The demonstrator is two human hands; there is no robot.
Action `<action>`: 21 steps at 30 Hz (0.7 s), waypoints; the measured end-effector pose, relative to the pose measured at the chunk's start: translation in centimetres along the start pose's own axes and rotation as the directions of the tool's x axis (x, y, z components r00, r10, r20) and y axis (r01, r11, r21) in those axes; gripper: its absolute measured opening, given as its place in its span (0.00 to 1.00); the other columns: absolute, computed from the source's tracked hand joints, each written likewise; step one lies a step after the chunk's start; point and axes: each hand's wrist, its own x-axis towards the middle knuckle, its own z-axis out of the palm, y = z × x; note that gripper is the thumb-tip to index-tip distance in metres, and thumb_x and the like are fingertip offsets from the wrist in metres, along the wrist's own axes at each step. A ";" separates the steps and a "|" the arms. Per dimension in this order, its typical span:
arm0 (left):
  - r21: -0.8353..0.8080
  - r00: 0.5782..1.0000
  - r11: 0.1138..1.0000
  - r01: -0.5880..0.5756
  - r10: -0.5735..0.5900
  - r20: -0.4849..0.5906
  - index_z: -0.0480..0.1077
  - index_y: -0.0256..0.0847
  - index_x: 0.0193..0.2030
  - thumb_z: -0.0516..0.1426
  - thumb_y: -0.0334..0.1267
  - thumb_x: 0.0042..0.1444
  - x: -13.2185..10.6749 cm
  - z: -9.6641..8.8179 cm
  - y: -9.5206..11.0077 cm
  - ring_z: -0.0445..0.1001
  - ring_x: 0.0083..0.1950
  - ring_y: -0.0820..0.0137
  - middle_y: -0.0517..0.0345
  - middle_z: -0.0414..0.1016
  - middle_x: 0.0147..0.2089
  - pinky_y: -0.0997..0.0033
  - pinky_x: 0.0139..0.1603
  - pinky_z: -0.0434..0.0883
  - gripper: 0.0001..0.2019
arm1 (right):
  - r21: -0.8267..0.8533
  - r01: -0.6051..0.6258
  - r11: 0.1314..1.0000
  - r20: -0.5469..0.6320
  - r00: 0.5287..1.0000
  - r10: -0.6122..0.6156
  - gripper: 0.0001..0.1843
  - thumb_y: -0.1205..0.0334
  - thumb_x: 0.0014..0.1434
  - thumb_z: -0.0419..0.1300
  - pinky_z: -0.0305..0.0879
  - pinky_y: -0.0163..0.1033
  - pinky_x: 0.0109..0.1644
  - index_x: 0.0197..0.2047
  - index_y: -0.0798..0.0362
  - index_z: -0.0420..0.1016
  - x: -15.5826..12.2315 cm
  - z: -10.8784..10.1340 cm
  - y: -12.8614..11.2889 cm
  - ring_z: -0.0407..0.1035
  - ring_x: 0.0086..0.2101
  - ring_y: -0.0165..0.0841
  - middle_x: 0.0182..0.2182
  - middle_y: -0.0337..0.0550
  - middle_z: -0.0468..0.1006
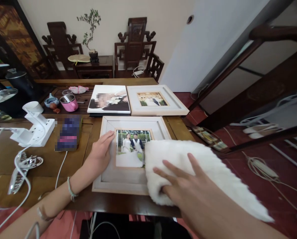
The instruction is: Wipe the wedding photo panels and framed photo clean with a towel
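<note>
A light wood picture frame (123,182) with a wedding photo behind its pane lies flat on the table before me. Fingers of my left hand (103,151) are closed over its left side rail, with the thumb hidden. A fluffy white cloth (203,156) covers the frame's lower right part and hangs past the table's edge to the right. My right hand (188,186) presses on the cloth with its fingers spread and holds it by a fold near the thumb. Behind lie a second framed photo (173,99) and a photo panel (108,109), side by side.
On the left of the table (86,179) are a power strip (42,132), a phone (68,134), a clear hair claw (22,169) and loose white cables. A pink cup (70,103) and a kettle (21,83) stand farther back. A wooden rack (238,63) rises at right.
</note>
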 end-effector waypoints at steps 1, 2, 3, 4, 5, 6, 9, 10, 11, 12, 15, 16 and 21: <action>0.005 1.000 1.000 0.005 -0.005 -0.006 0.64 0.36 0.60 0.45 0.19 0.54 0.0 0.1 0.0 0.63 0.67 0.61 0.43 0.66 0.64 0.48 0.65 0.63 0.28 | -0.016 -0.003 1.000 -0.016 1.000 0.003 0.10 0.64 0.59 0.59 0.43 0.82 0.56 0.32 0.45 0.81 -0.4 0.2 0.4 0.66 0.55 0.58 0.53 0.47 0.77; 0.010 1.000 1.000 0.010 -0.010 -0.013 0.64 0.37 0.60 0.45 0.19 0.54 -0.1 0.2 0.0 0.63 0.67 0.61 0.43 0.67 0.63 0.48 0.65 0.63 0.28 | -0.025 0.004 1.000 -0.021 1.000 -0.005 0.10 0.64 0.59 0.59 0.44 0.82 0.56 0.31 0.45 0.81 -0.4 0.3 0.6 0.66 0.54 0.58 0.52 0.48 0.77; 0.013 1.000 1.000 0.013 -0.013 -0.022 0.64 0.37 0.60 0.44 0.18 0.54 -0.1 0.2 0.0 0.63 0.66 0.61 0.43 0.67 0.63 0.48 0.65 0.63 0.28 | -0.029 0.020 0.999 -0.015 1.000 -0.020 0.10 0.64 0.59 0.59 0.45 0.81 0.57 0.31 0.45 0.82 -0.1 0.4 0.4 0.66 0.55 0.58 0.52 0.48 0.77; 0.014 0.999 1.000 0.014 -0.014 -0.032 0.64 0.37 0.60 0.44 0.18 0.54 -0.1 0.3 0.0 0.64 0.66 0.61 0.44 0.67 0.63 0.48 0.65 0.63 0.28 | -0.027 0.038 0.999 0.000 0.999 -0.038 0.09 0.65 0.58 0.60 0.46 0.79 0.57 0.31 0.44 0.82 0.4 0.5 0.0 0.65 0.55 0.59 0.53 0.49 0.76; 0.013 0.999 1.000 0.011 -0.011 -0.040 0.64 0.38 0.60 0.44 0.18 0.53 -0.1 0.4 0.0 0.64 0.66 0.61 0.44 0.67 0.63 0.48 0.65 0.63 0.28 | -0.018 0.062 0.998 0.022 0.998 -0.062 0.08 0.65 0.57 0.61 0.46 0.78 0.58 0.32 0.45 0.83 1.2 0.5 -0.7 0.64 0.56 0.59 0.54 0.51 0.75; 0.010 0.999 1.000 0.005 -0.005 -0.045 0.64 0.38 0.60 0.45 0.18 0.53 -0.1 0.4 0.0 0.64 0.66 0.61 0.44 0.67 0.63 0.48 0.65 0.63 0.28 | -0.002 0.096 0.995 0.053 0.994 -0.096 0.07 0.64 0.56 0.62 0.46 0.78 0.59 0.34 0.46 0.83 2.2 0.4 -1.6 0.61 0.58 0.61 0.56 0.52 0.73; -0.002 0.999 1.000 -0.008 0.008 -0.036 0.64 0.37 0.60 0.45 0.20 0.54 0.0 0.3 0.0 0.64 0.66 0.61 0.43 0.66 0.64 0.48 0.65 0.63 0.27 | 0.064 0.218 0.974 0.123 0.967 -0.225 0.10 0.60 0.57 0.61 0.44 0.76 0.61 0.40 0.50 0.83 5.0 -0.2 -4.1 0.53 0.62 0.62 0.61 0.56 0.66; -0.004 0.999 1.000 -0.006 0.006 -0.031 0.64 0.36 0.60 0.45 0.20 0.55 0.0 0.2 0.0 0.64 0.66 0.61 0.43 0.66 0.64 0.49 0.65 0.63 0.26 | 0.084 0.258 0.963 0.132 0.955 -0.267 0.12 0.59 0.59 0.60 0.44 0.75 0.61 0.42 0.51 0.82 5.6 -0.3 -4.6 0.51 0.63 0.61 0.62 0.57 0.64; -0.005 1.000 1.000 -0.003 0.003 -0.028 0.65 0.36 0.60 0.45 0.21 0.56 0.1 0.2 0.0 0.64 0.66 0.61 0.43 0.67 0.63 0.49 0.65 0.63 0.25 | 0.098 0.288 0.953 0.134 0.945 -0.300 0.13 0.59 0.61 0.58 0.45 0.74 0.62 0.44 0.52 0.82 5.9 -0.3 -4.9 0.50 0.63 0.60 0.63 0.57 0.63; -0.005 1.000 1.000 -0.003 0.002 -0.027 0.65 0.36 0.59 0.45 0.21 0.57 0.1 0.1 0.0 0.65 0.66 0.61 0.43 0.67 0.63 0.49 0.65 0.63 0.25 | 0.106 0.304 0.947 0.126 0.940 -0.316 0.14 0.59 0.62 0.56 0.45 0.73 0.62 0.44 0.53 0.81 5.9 -0.2 -4.9 0.49 0.64 0.59 0.63 0.58 0.62; -0.003 0.999 1.000 -0.031 0.031 -0.017 0.64 0.36 0.60 0.45 0.21 0.56 0.1 -0.1 -0.1 0.64 0.66 0.60 0.42 0.66 0.64 0.49 0.66 0.63 0.25 | 0.064 0.272 0.960 0.031 0.961 -0.275 0.11 0.61 0.60 0.57 0.49 0.73 0.61 0.40 0.51 0.82 3.8 0.8 -3.7 0.53 0.62 0.58 0.62 0.56 0.64; 0.000 0.999 0.999 -0.042 0.042 -0.010 0.64 0.36 0.61 0.45 0.20 0.56 0.0 -0.1 -0.1 0.63 0.67 0.60 0.42 0.66 0.64 0.49 0.66 0.63 0.26 | 0.026 0.233 0.972 -0.022 0.972 -0.232 0.10 0.62 0.59 0.58 0.51 0.71 0.61 0.37 0.50 0.82 2.7 1.2 -2.9 0.56 0.62 0.56 0.61 0.54 0.66; 0.032 0.996 0.997 -0.070 0.068 0.054 0.61 0.37 0.62 0.45 0.18 0.55 0.0 -0.3 -0.4 0.61 0.68 0.60 0.42 0.64 0.65 0.49 0.66 0.62 0.28 | -0.110 -0.013 0.994 -0.253 0.967 -0.015 0.12 0.71 0.49 0.58 0.53 0.66 0.62 0.29 0.46 0.80 -2.3 1.5 0.6 0.68 0.54 0.51 0.51 0.46 0.78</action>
